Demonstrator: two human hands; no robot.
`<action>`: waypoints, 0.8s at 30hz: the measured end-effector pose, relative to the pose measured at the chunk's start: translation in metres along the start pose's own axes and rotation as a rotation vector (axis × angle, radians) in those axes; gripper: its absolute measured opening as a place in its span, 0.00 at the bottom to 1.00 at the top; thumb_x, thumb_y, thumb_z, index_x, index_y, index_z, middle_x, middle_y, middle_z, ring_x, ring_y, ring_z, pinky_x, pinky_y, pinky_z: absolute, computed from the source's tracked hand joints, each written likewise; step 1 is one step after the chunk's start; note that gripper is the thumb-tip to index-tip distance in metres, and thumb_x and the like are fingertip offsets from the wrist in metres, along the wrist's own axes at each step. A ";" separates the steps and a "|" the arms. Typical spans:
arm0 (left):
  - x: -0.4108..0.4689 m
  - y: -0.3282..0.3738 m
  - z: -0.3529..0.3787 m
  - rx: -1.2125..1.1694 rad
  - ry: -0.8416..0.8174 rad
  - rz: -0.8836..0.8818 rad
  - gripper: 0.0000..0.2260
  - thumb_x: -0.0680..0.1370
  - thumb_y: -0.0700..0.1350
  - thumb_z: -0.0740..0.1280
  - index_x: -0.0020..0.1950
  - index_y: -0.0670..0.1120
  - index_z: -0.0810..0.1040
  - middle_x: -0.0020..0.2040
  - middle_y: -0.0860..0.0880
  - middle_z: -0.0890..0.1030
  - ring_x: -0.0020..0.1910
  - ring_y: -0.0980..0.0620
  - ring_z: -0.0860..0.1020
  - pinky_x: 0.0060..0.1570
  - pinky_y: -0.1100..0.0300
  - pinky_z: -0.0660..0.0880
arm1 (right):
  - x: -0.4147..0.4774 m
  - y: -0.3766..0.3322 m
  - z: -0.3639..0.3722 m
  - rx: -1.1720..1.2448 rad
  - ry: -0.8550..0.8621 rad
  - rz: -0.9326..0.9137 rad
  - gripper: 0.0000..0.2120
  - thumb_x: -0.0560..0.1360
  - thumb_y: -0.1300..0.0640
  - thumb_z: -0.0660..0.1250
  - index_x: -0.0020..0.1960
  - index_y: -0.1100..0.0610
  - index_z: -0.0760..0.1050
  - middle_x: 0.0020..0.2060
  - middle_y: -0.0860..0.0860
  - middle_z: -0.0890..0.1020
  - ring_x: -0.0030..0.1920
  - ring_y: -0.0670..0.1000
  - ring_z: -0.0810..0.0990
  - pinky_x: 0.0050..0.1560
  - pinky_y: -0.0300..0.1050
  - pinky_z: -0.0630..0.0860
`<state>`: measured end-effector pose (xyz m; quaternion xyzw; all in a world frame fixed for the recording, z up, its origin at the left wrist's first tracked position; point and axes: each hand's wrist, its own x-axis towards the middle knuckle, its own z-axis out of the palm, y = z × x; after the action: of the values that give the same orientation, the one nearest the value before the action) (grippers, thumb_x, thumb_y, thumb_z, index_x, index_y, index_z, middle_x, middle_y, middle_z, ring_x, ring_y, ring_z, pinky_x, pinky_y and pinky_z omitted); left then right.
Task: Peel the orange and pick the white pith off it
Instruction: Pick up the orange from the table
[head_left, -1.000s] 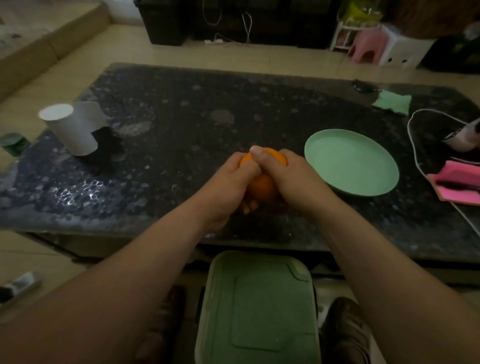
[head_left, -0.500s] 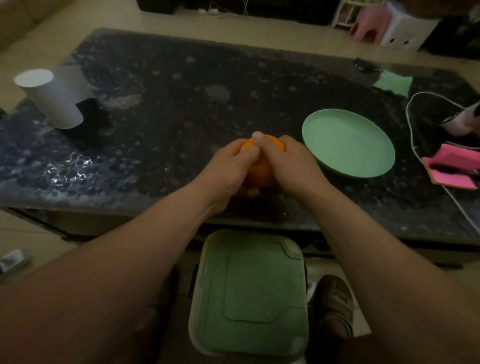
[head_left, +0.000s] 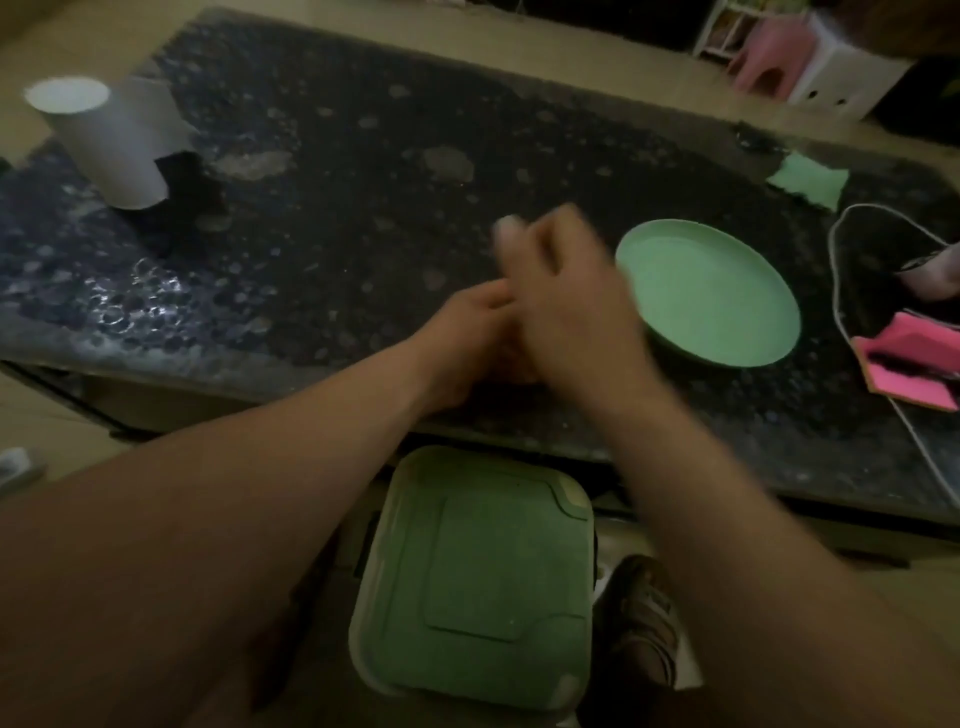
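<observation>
Table (head_left: 363, 218): dark, speckled, spans the view. Green lidded bin (head_left: 478, 571) on the floor below its near edge, lid on. Green plate (head_left: 727, 291) on the table, just right of the hands. White roll (head_left: 104, 145) upright at far left. Left hand (head_left: 462, 343) and right hand (head_left: 571, 317) are pressed together over the near edge, both motion-blurred; right lies over left. Orange not visible; judged to sit between the palms. Cannot tell whether either hand grasps it or is merely curled. Risks: a thumb dug too deep would burst a segment and spray juice; a slick grip over the edge could drop the fruit onto the bin lid or the floor.
</observation>
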<state>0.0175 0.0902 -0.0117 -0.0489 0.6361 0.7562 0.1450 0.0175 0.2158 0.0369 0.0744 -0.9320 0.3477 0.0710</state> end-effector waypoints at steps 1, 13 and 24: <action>-0.001 -0.002 0.003 0.013 -0.014 0.009 0.10 0.86 0.45 0.64 0.56 0.45 0.84 0.50 0.41 0.84 0.49 0.42 0.82 0.49 0.51 0.82 | -0.006 -0.003 0.012 0.106 0.000 0.032 0.17 0.83 0.37 0.62 0.50 0.51 0.75 0.43 0.45 0.81 0.45 0.47 0.80 0.45 0.49 0.73; 0.013 -0.025 0.074 0.405 0.118 0.066 0.11 0.89 0.47 0.59 0.63 0.57 0.80 0.55 0.51 0.82 0.44 0.50 0.83 0.40 0.54 0.83 | -0.055 0.127 -0.099 -0.433 0.160 0.368 0.42 0.72 0.32 0.74 0.81 0.39 0.60 0.77 0.52 0.67 0.76 0.61 0.64 0.71 0.66 0.67; 0.000 -0.005 0.071 0.021 -0.011 -0.136 0.16 0.89 0.53 0.58 0.77 0.56 0.71 0.68 0.47 0.80 0.60 0.45 0.84 0.56 0.49 0.84 | -0.021 0.099 -0.039 0.273 0.027 0.249 0.28 0.73 0.49 0.79 0.70 0.38 0.73 0.67 0.46 0.72 0.66 0.49 0.75 0.66 0.48 0.75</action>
<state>0.0269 0.1605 -0.0027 -0.0860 0.6386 0.7381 0.2000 0.0226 0.3172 -0.0003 -0.0373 -0.8771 0.4780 0.0290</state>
